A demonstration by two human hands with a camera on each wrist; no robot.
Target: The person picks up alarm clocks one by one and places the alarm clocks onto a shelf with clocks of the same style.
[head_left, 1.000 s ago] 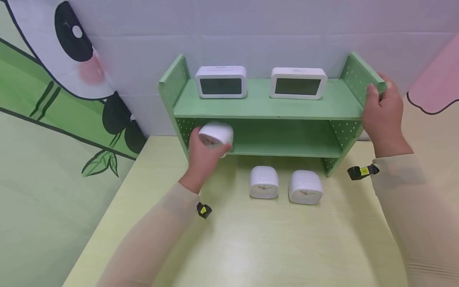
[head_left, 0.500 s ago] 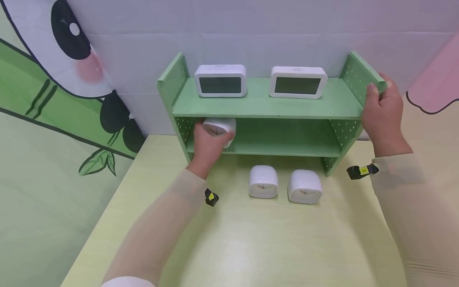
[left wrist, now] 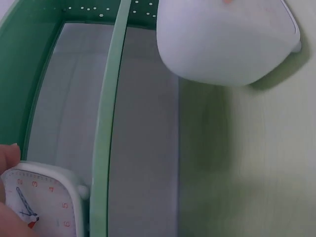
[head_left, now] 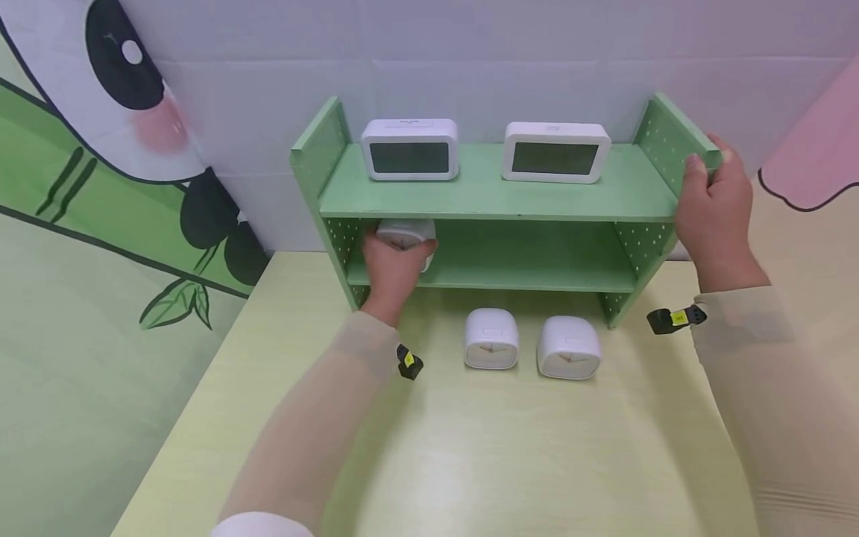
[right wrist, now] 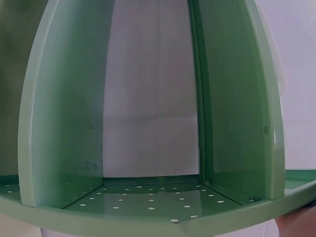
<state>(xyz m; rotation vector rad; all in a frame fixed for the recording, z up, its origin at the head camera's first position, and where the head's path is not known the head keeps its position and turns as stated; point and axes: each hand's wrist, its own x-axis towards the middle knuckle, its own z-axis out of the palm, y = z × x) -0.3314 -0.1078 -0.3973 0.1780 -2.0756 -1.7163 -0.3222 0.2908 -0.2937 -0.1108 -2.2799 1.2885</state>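
My left hand (head_left: 392, 270) grips a small white analog clock (head_left: 406, 231) at the left end of the lower level of a green shelf (head_left: 490, 201). In the left wrist view this clock's numbered dial (left wrist: 49, 200) faces out beside the shelf board, fingers at its edge. My right hand (head_left: 716, 216) holds the upper front corner of the shelf's right side panel, thumb on the inner side. Two more white analog clocks, one (head_left: 491, 339) nearer the middle and one (head_left: 569, 348) to its right, stand on the table in front of the shelf.
Two white digital clocks, a left one (head_left: 411, 151) and a right one (head_left: 556, 154), stand on the upper level. A pale wood table (head_left: 470, 447) lies under everything. Behind the shelf hangs a light wall cloth (head_left: 483, 67) with a cartoon print.
My left hand has carried the white analog clock slightly up and deeper into the left end of the lower level. My right hand keeps its hold on the side panel.
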